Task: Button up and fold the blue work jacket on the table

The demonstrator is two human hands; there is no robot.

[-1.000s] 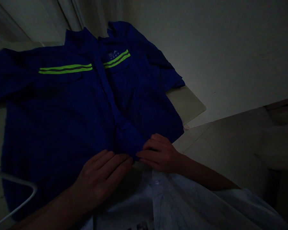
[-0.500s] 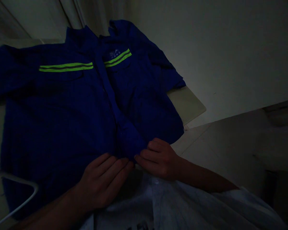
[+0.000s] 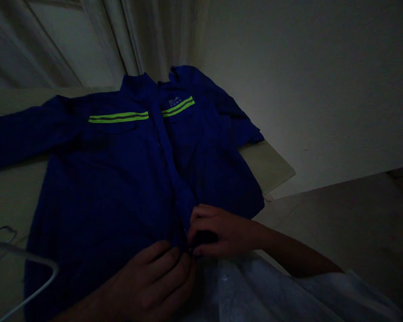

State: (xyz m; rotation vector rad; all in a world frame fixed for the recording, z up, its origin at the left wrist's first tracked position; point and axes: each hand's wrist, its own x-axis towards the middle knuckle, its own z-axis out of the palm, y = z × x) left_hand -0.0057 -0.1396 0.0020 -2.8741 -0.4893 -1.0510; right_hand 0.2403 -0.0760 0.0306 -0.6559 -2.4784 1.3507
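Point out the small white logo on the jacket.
In the head view, the logo is in the upper middle, slightly left of centre, on the blue jacket, just above the shorter green stripe.

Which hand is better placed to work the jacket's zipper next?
Probably the right hand: its curled fingers sit beside the zipper, while the left hand lies lower on the blue jacket.

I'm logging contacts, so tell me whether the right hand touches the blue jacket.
Touching: the head view shows the right hand with its fingers on the blue jacket, low on the front opening.
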